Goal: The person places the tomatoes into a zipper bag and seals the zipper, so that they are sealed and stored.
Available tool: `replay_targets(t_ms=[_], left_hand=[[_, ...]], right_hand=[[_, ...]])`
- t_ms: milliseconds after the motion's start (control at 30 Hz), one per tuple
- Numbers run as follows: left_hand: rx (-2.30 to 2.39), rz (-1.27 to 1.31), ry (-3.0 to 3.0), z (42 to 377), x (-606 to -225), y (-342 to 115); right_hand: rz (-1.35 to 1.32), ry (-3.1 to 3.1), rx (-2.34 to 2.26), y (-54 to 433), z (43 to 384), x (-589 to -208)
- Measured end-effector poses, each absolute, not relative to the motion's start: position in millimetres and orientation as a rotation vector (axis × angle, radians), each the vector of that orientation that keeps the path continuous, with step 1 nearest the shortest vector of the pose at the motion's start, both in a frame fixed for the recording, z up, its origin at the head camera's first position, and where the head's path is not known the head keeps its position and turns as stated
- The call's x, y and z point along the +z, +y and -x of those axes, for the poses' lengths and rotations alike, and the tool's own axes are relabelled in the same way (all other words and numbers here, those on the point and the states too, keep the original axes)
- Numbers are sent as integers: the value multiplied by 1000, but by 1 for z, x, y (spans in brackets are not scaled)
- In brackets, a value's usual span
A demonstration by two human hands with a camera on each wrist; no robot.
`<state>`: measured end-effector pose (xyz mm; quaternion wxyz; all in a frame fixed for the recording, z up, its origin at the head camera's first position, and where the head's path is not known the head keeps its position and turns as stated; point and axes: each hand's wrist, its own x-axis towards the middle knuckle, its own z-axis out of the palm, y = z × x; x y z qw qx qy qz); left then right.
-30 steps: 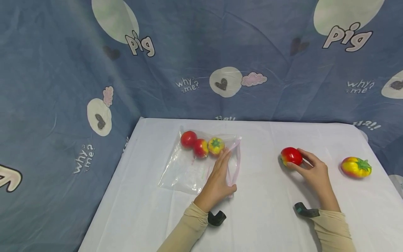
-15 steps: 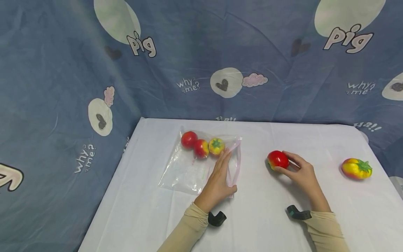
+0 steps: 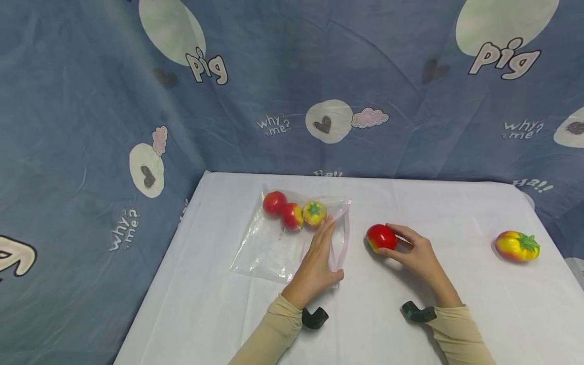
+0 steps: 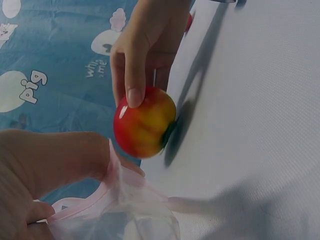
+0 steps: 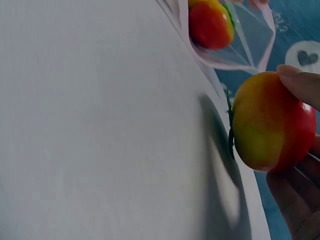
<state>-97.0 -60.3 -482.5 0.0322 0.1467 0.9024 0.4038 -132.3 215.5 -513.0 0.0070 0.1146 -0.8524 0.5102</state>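
Observation:
In the head view, my right hand [image 3: 420, 256] grips a red-and-yellow toy fruit [image 3: 381, 237] between thumb and fingers, just right of a clear zip bag [image 3: 262, 253]. This fruit [image 5: 267, 120] shows a green leafy base in the right wrist view and is held above the table. My left hand [image 3: 315, 266] lies over the bag's mouth with straight fingers and thumb spread apart. The pink rim [image 4: 112, 172] stands parted at that hand in the left wrist view. Inside the bag are a red fruit [image 3: 275, 204], a red-yellow one [image 3: 292, 217] and a yellow one [image 3: 315, 213].
Another yellow-and-red toy fruit [image 3: 517, 246] with a green top lies at the table's right side. A white cloth covers the table [image 3: 191, 294]. The blue printed curtain [image 3: 255, 66] hangs behind and to the left.
My right hand has carried its toy fruit leftward and slightly nearer me, closer to the bag's mouth. The left hand and the bag have stayed in place.

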Motion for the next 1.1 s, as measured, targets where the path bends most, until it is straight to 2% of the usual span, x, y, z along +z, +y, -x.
replay_targets(t_ms=[1100], left_hand=[[1255, -465, 2769, 96, -483, -62]], right_hand=[[-774, -2617, 1692, 138, 149, -510]])
